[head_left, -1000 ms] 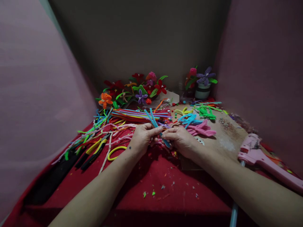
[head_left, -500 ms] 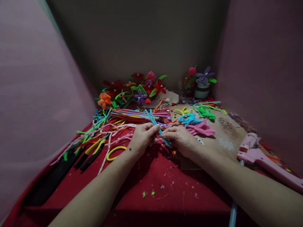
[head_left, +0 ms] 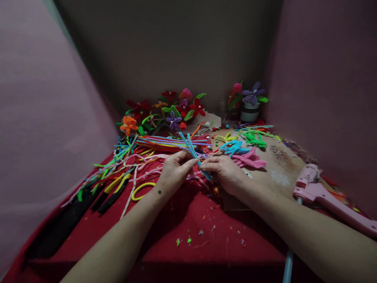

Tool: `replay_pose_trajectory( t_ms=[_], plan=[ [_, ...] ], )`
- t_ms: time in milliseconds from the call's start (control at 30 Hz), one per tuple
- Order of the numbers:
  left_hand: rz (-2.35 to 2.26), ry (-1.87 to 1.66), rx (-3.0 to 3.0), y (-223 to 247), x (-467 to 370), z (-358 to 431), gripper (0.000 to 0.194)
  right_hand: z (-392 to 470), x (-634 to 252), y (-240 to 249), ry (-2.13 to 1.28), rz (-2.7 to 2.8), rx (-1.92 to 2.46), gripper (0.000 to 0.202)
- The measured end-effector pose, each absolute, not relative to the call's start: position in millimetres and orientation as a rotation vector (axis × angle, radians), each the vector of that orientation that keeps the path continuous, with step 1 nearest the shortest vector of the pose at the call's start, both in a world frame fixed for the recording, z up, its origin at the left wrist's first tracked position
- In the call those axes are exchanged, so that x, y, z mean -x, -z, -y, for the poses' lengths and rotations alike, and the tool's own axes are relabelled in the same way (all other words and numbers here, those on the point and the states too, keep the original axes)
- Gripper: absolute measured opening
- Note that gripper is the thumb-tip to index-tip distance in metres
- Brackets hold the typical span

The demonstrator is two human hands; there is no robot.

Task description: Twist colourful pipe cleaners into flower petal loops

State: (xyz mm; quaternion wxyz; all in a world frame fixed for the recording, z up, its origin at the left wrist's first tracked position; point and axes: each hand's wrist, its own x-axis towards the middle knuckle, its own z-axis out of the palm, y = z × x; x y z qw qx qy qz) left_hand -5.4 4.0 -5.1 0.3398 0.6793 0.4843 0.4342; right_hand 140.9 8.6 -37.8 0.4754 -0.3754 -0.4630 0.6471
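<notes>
Light-blue pipe cleaners (head_left: 191,145) cross each other between my hands, their upper ends spread apart and their lower ends below my fingers. My left hand (head_left: 177,167) pinches them with thumb and fingers from the left. From the right, my right hand (head_left: 222,171) grips the same strips lower down, close to the left thumb. Behind the hands lies a bundle of straight, many-coloured pipe cleaners (head_left: 173,142). Beyond the right hand are bent pink pipe cleaners (head_left: 249,158) and blue bent pieces (head_left: 234,147).
Yellow-and-black pliers (head_left: 114,190) and yellow scissor handles (head_left: 143,191) lie on the red cloth (head_left: 165,239) at left. A pink glue gun (head_left: 324,192) rests at right by a board (head_left: 287,173). Pipe-cleaner flowers (head_left: 173,120) and a small flowerpot (head_left: 250,112) stand at the back.
The pipe cleaners' upper ends have tilted slightly up and left. Both hands keep their pinch on them, with little other movement; the whole view has shifted a little.
</notes>
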Motion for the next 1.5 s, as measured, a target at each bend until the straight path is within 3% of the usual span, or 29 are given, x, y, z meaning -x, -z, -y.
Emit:
replay_pose_trajectory(
  t_ms=[67, 433, 767, 933, 1167, 1500],
  plan=[
    [-1.198, -1.178, -1.942, 7.6, 9.5, -5.9, 0.008, -9.3, -141.6, 37.8, -1.576, 1.121, 0.907, 0.010],
    [-1.007, -1.210, -2.868, 5.7, 25.3, -14.0, 0.012, -6.9, -143.0, 30.2, -1.635, 1.215, 0.945, 0.008],
    [-1.027, -0.868, -3.247, -1.5, 23.7, -5.3, 0.017, -5.5, -144.5, 23.5, -1.526, 1.373, 0.969, 0.009],
    [-1.137, -0.783, -3.033, -0.5, 20.9, 0.4, 0.019, -6.0, -144.6, 26.2, -1.262, 1.569, 1.023, 0.010],
    [-1.325, -0.712, -1.938, -7.0, 17.7, 4.6, 0.021, 2.7, -143.1, 24.4, -0.789, 1.821, 1.023, 0.013],
    [-1.258, -0.750, -1.824, -7.2, 14.1, 6.4, 0.019, -0.3, -145.9, 24.0, -0.784, 1.856, 0.995, 0.012]
  ],
)
